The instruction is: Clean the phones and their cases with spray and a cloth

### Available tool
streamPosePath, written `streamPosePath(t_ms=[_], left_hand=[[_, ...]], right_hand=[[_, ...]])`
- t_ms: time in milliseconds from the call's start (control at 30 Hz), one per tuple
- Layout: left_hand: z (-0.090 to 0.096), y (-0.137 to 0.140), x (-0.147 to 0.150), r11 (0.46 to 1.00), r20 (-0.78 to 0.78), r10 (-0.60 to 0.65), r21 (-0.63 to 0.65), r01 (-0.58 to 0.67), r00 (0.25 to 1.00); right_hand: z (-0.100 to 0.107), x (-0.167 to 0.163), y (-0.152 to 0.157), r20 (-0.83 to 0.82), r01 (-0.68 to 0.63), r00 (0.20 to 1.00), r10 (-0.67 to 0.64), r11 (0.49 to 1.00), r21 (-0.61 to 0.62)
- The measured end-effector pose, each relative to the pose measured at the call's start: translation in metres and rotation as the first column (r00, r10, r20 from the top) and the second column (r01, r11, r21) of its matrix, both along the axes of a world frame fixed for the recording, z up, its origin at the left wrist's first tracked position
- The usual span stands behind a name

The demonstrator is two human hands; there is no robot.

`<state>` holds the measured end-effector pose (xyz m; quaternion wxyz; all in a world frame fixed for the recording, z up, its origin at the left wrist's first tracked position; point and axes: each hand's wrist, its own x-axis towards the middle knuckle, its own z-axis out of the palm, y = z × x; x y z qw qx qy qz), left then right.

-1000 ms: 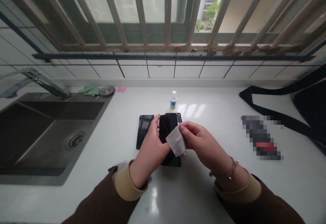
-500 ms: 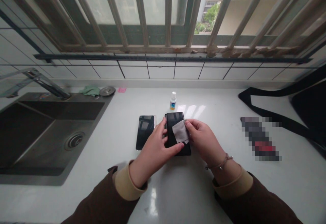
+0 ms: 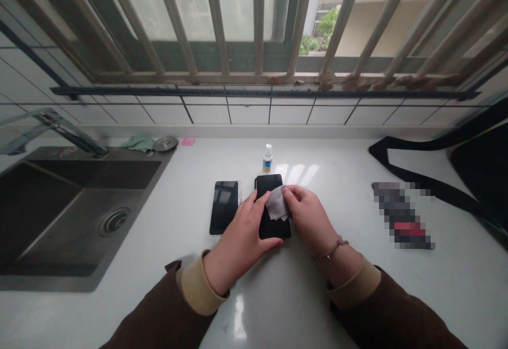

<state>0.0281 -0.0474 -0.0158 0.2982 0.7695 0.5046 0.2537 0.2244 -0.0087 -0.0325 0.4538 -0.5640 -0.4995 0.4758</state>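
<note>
Lightly, the right hand pinches a grey cloth against the black phone, which the left hand holds by its left and near edges. That phone lies mid-bench, its long axis running near to far, the far end leaning slightly left. A second phone sits close on the left, hemming that side; a small bottle stands upright just past the far end. Wider room stretches right, towards a black strap. Well left, the sink is set in.
</note>
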Motion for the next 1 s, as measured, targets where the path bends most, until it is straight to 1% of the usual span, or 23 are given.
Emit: streamPosePath(t_ms=[167, 233, 367, 433, 500, 567, 700, 767, 867, 1000], left_hand=[[-0.006, 0.000, 0.000, 1.000, -0.033, 0.011, 0.009, -0.010, 0.999], [-0.008, 0.000, 0.000, 1.000, -0.042, -0.002, 0.010, 0.003, 0.999], [-0.013, 0.001, -0.002, 0.999, -0.038, -0.012, 0.038, 0.014, 0.999], [-0.015, 0.001, -0.003, 0.999, -0.020, -0.016, 0.046, 0.017, 1.000], [-0.016, 0.001, -0.003, 0.999, -0.008, -0.015, 0.042, 0.015, 1.000], [-0.015, 0.001, -0.003, 1.000, -0.003, -0.008, 0.028, 0.008, 1.000], [-0.011, 0.000, -0.002, 1.000, -0.016, 0.016, -0.003, -0.016, 1.000], [-0.008, 0.000, -0.001, 1.000, -0.032, 0.024, -0.010, -0.024, 0.999], [-0.006, -0.001, -0.001, 1.000, -0.061, 0.022, -0.015, -0.022, 0.998], [-0.004, -0.003, -0.002, 1.000, -0.091, 0.003, 0.006, -0.002, 0.996]], right_hand=[[0.003, -0.003, -0.001, 0.077, 0.015, 0.997, -0.016, 1.000, 0.017], [0.007, -0.003, -0.003, 0.165, 0.030, 0.986, -0.037, 0.999, 0.041], [0.016, -0.004, -0.009, 0.407, 0.025, 0.910, -0.080, 0.990, 0.138], [0.018, -0.005, -0.010, 0.450, 0.019, 0.886, -0.108, 0.980, 0.197], [0.018, -0.005, -0.010, 0.466, 0.016, 0.874, -0.135, 0.968, 0.252], [0.017, -0.004, -0.009, 0.485, 0.009, 0.863, -0.143, 0.963, 0.268], [0.013, 0.000, -0.006, 0.483, 0.021, 0.867, -0.126, 0.976, 0.217], [0.012, 0.006, -0.002, 0.461, 0.053, 0.876, -0.144, 0.977, 0.206], [0.014, 0.022, 0.011, 0.423, 0.114, 0.888, -0.181, 0.977, 0.180], [0.014, 0.045, 0.041, 0.368, 0.157, 0.907, -0.203, 0.976, 0.151]])
